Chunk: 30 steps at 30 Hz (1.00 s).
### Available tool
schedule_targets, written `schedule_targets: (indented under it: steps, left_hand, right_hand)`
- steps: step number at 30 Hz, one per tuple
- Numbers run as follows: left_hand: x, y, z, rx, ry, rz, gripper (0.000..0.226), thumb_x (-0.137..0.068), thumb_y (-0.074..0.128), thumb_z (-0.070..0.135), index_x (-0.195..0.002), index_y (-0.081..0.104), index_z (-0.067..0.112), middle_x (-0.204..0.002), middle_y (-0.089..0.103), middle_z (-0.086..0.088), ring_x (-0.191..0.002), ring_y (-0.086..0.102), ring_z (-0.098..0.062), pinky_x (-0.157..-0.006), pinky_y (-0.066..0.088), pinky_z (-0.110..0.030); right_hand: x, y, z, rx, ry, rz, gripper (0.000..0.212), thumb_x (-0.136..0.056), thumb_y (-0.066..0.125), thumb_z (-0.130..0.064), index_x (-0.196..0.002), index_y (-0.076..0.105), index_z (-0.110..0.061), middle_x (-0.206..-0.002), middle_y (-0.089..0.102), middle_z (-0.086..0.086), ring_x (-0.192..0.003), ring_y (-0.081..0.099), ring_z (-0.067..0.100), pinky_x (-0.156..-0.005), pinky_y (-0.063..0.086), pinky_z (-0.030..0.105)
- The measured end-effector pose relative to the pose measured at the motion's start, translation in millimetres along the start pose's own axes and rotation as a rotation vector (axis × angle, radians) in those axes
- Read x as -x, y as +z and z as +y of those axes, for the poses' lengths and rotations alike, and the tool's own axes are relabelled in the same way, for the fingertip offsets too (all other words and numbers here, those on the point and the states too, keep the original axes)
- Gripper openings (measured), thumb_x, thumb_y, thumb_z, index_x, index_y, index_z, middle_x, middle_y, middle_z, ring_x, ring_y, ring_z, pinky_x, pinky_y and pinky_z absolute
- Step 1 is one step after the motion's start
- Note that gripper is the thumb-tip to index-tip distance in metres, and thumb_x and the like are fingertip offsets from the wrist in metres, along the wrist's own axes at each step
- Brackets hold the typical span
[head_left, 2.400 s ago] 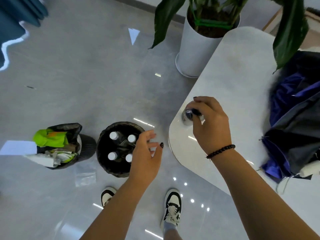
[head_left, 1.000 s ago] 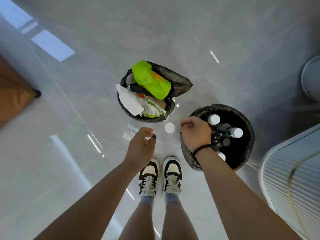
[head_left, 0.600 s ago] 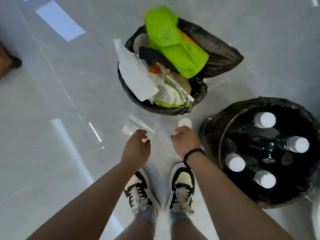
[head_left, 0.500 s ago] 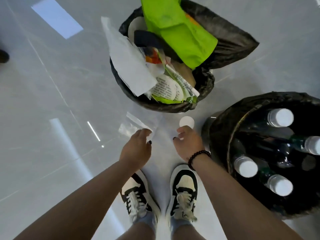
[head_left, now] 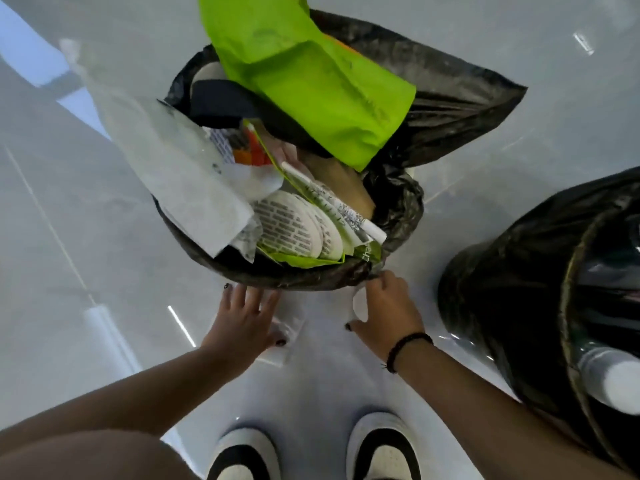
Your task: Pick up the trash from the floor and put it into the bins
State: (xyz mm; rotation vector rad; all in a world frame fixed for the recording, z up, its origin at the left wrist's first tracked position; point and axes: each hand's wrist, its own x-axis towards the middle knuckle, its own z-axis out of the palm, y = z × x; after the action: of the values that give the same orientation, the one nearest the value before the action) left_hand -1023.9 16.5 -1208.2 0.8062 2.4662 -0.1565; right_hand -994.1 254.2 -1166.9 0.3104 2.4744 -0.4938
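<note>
Now the left hand (head_left: 242, 320) lies flat, fingers spread, on the clear bag (head_left: 289, 327) on the floor (head_left: 104, 202). The right hand (head_left: 384, 313) curls round the white lid (head_left: 360, 304) beside the full bin (head_left: 277, 278). Pinch both tight, then lift.

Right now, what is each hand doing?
Left hand: open, fingers spread on the clear plastic bag.
Right hand: curled round the white cap.

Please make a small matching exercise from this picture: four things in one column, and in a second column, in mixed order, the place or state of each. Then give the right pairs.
Things:
1. clear plastic bag
2. white cap
3. green bag
4. bottle

Places or states:
A. standing in the right bin
B. sticking out of the full bin
C. flat on the floor under the left hand
D. at the fingers of the right hand

Pairs: 1-C, 2-D, 3-B, 4-A
</note>
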Motion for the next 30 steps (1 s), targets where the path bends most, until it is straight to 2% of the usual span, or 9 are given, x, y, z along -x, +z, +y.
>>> schedule_targets:
  steps: [6,10,12,14,16,21,23,26,30]
  left_hand:
    - [-12.1,-28.2,-3.0,-0.146,0.316,0.063,0.088,-0.042,0.09,0.046,-0.12,0.065,0.013,-0.116,0.066,-0.008,-0.099,0.065,-0.031,-0.084,0.053,-0.045]
    - [-22.2,-30.8,-2.8,-0.14,0.399,0.021,0.065,-0.041,0.09,0.028,-0.101,0.071,0.018,-0.085,0.071,0.0,-0.074,0.068,-0.02,-0.065,0.054,-0.03]
    - [-27.7,-37.0,4.0,-0.131,0.438,-0.065,0.055,-0.055,0.084,0.029,-0.106,0.067,0.023,-0.096,0.071,0.003,-0.083,0.068,-0.018,-0.071,0.052,-0.029]
    - [-33.4,-45.9,15.0,-0.141,0.462,-0.12,0.046,-0.083,0.063,0.031,-0.128,0.054,0.024,-0.129,0.058,0.002,-0.117,0.055,-0.018,-0.094,0.042,-0.031]
    - [-40.5,-54.8,18.8,-0.076,0.435,-0.196,0.043,-0.095,0.048,0.033,-0.136,0.045,0.025,-0.142,0.045,0.004,-0.132,0.04,-0.016,-0.103,0.031,-0.029]
    - [-54.5,-81.8,22.1,0.138,0.376,-0.249,0.03,-0.092,0.056,0.037,-0.117,0.057,0.022,-0.118,0.058,0.004,-0.109,0.056,-0.016,-0.086,0.043,-0.024]
    - [-56.1,-87.1,25.5,0.212,0.354,-0.278,0.031,-0.092,0.056,0.042,-0.116,0.055,0.023,-0.112,0.061,0.005,-0.101,0.058,-0.014,-0.083,0.045,-0.023]
    - [-59.3,-87.6,34.4,0.385,0.328,-0.286,0.013,-0.092,0.058,0.036,-0.097,0.052,0.026,-0.089,0.054,0.01,-0.084,0.054,-0.008,-0.068,0.039,-0.011]
    - [-60.8,-84.9,43.6,0.647,0.18,-0.352,0.021,-0.091,0.06,0.022,-0.107,0.051,0.013,-0.096,0.049,0.005,-0.092,0.055,-0.016,-0.071,0.045,-0.023]
  right_hand:
    - [-7.1,14.0,16.1,-0.082,-0.035,0.065,0.049,-0.076,0.074,-0.021,-0.118,0.049,-0.017,-0.118,0.043,0.005,-0.111,0.038,0.024,-0.08,0.039,0.029]
    - [-3.3,17.3,25.1,-0.382,-0.031,0.133,0.038,-0.075,0.074,-0.009,-0.107,0.054,-0.012,-0.104,0.042,0.0,-0.087,0.048,0.011,-0.065,0.034,0.005]
    - [-6.6,15.5,21.9,-0.531,-0.024,0.168,0.042,-0.074,0.076,-0.009,-0.109,0.053,-0.014,-0.1,0.039,-0.005,-0.076,0.043,0.003,-0.065,0.035,0.0]
    - [-13.7,11.4,16.8,-0.603,-0.039,0.197,0.054,-0.074,0.077,-0.011,-0.121,0.052,-0.016,-0.108,0.038,-0.006,-0.085,0.045,0.006,-0.07,0.034,0.001]
    - [-23.5,9.5,13.4,-0.584,-0.049,0.178,0.064,-0.078,0.074,-0.012,-0.135,0.044,-0.016,-0.12,0.037,-0.003,-0.099,0.046,0.011,-0.082,0.032,0.005]
    - [-32.2,7.7,22.4,-0.447,-0.02,0.119,0.053,-0.079,0.071,-0.011,-0.127,0.047,-0.012,-0.119,0.04,-0.002,-0.109,0.05,0.026,-0.084,0.042,0.014]
    - [-31.6,7.5,25.2,-0.349,0.032,0.151,0.054,-0.075,0.078,-0.017,-0.121,0.051,-0.012,-0.125,0.036,0.005,-0.108,0.048,0.026,-0.09,0.044,0.028]
    - [-29.0,6.8,28.1,-0.326,0.087,0.272,0.045,-0.068,0.082,-0.023,-0.104,0.057,-0.015,-0.121,0.039,0.005,-0.111,0.041,0.023,-0.089,0.039,0.026]
    - [-33.9,6.1,28.7,-0.334,0.049,0.355,0.037,-0.071,0.08,-0.022,-0.1,0.059,-0.015,-0.13,0.04,0.006,-0.122,0.034,0.024,-0.099,0.033,0.026]
